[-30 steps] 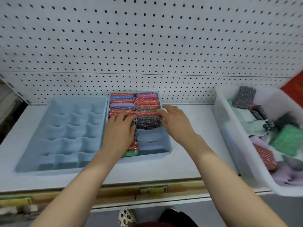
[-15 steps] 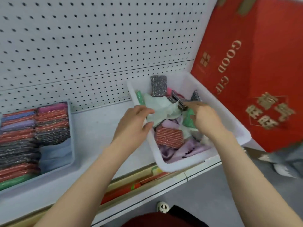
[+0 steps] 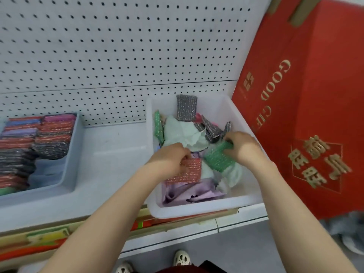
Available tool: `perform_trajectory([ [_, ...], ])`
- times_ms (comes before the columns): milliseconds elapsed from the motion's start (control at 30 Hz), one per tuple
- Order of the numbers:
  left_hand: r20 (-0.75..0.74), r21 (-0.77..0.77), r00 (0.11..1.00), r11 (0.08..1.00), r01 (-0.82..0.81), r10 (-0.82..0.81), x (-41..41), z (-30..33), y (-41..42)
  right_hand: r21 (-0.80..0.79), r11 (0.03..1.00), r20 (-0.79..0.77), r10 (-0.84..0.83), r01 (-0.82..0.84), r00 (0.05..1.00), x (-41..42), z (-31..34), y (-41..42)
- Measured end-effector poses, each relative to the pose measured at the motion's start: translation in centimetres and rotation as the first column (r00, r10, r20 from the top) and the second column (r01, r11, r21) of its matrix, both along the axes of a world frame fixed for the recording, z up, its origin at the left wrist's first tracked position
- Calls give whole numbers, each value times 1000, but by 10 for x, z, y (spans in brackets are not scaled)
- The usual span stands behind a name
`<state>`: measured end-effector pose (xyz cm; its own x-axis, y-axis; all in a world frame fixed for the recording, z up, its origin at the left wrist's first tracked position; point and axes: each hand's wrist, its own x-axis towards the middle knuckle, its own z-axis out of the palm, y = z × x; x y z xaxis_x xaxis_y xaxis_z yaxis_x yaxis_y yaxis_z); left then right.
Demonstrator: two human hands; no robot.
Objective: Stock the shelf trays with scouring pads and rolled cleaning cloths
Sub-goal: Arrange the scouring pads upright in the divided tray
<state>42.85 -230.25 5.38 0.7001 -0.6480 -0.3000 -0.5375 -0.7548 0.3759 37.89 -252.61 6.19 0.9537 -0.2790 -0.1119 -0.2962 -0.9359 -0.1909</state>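
left hand [image 3: 171, 157] pinching red scouring pad [image 3: 187, 171] | right hand [image 3: 243, 147] gripping green scouring pad [image 3: 217, 157] at its 9 o'clock | both inside white bin [image 3: 199, 208]

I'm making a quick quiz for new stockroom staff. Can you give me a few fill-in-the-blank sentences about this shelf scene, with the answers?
1. Both hands reach into the white ____ of loose stock.
2. The left hand grips a ____ scouring pad.
3. The right hand grips a ____ scouring pad.
4. The blue tray of stacked pads sits to the ____ of the white container.

Missing words: bin; red; green; left
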Motion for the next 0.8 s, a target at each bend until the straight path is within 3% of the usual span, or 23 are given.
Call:
perform_trajectory([
  [67, 17, -211, 981, 960, -186, 194, 5, 5, 2, 165, 983, 196, -116, 84, 974, -8, 15, -3],
  [133, -66, -430, 915, 816, -386, 398, 12, 10, 1, 378, 915, 330, -273, 138, 904, -8, 29, -4],
  [233, -378, -563, 798, 568, -601, 469, 20, 12, -5, 798, 601, 282, -441, 47, 852, 4, 36, 12],
  [300, -592, -579, 716, 423, -697, 369, 22, 12, -9, 884, 467, 201, -426, 23, 882, 15, 28, 33],
  [367, -692, -563, 655, 340, -753, 304, 25, 7, -12, 860, 509, 163, -330, 29, 930, 27, 12, 50],
  [467, -542, -658, 746, 356, -663, 387, 31, 1, -8, 765, 644, 204, -275, 23, 940, 43, 4, 51],
  [500, -490, -682, 762, 358, -638, 425, 35, 0, -4, 654, 756, 263, -274, 38, 925, 47, 2, 42],
  [567, -404, -720, 784, 366, -590, 472, 40, 1, 5, 226, 966, 336, -198, 125, 921, 53, -3, 19],
  [633, -343, -733, 793, 384, -561, 504, 43, 2, 12, -71, 985, 204, -137, 154, 969, 59, -12, 5],
  [700, -317, -731, 797, 402, -551, 514, 43, 2, 15, -114, 985, 43, -127, 131, 991, 70, -23, 6],
  [800, -247, -734, 828, 461, -499, 503, 41, -3, 16, -89, 990, -34, -110, 106, 993, 86, -38, 17],
])
